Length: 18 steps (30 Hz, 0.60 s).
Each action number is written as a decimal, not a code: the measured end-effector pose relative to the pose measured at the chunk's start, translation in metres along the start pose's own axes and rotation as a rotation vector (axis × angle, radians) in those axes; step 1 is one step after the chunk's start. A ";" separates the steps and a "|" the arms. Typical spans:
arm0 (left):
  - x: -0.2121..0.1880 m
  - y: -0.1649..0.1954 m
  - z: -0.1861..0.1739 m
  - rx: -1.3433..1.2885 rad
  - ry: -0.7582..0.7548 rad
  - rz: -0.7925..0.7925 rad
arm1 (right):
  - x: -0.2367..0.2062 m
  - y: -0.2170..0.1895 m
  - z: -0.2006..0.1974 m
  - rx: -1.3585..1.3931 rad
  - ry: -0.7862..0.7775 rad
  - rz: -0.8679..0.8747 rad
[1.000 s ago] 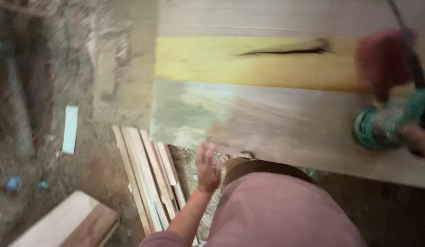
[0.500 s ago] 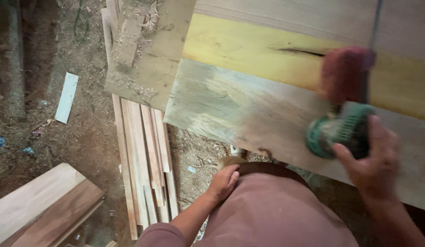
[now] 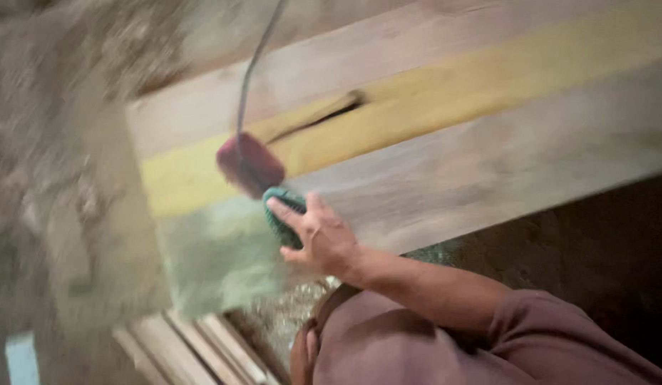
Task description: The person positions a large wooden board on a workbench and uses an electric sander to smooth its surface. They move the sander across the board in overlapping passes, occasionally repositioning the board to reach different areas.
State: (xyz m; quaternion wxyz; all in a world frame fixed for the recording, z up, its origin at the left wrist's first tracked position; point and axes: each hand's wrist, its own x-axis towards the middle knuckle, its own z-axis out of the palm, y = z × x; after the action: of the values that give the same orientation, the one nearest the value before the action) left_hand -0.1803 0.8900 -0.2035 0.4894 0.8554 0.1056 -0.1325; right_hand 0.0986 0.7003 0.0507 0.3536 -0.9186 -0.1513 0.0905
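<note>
Right hand [image 3: 324, 239] clamped over green-and-red corded power sander [image 3: 263, 182] near wide wooden plank's [image 3: 488, 164] end; could slip off edge. Left hand unseen.

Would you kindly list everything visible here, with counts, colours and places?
Power sander: one, green body with a dark red rear part, on the panel near its left end, under the right hand.
Cord: one, dark, running up from the sander to the top edge.
Wooden panel: one, pale brown with a yellow band and a dark crack, across the middle.
Wooden slats: several, light, on the ground bottom left.
Ground: brown, sawdust-covered, blurred, left side.
Right hand: one, gripping the sander.
Left hand: not in view.
</note>
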 end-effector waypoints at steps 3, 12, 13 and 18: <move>0.009 -0.001 -0.004 -0.054 -0.019 0.062 | -0.007 0.017 -0.020 0.023 0.082 -0.009; 0.045 0.027 -0.002 0.033 -0.159 0.200 | -0.028 0.129 -0.123 -0.101 0.238 0.174; 0.051 0.033 0.001 0.057 -0.156 0.224 | -0.030 0.148 -0.136 -0.126 0.259 0.189; 0.073 0.089 0.018 0.088 -0.122 0.339 | -0.045 0.251 -0.204 -0.221 0.348 0.271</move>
State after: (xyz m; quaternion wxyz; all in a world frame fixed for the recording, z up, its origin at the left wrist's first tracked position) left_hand -0.0865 0.8338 -0.1646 0.4724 0.8719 -0.0760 -0.1040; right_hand 0.1658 0.3813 0.0332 0.2564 -0.9654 0.0274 -0.0395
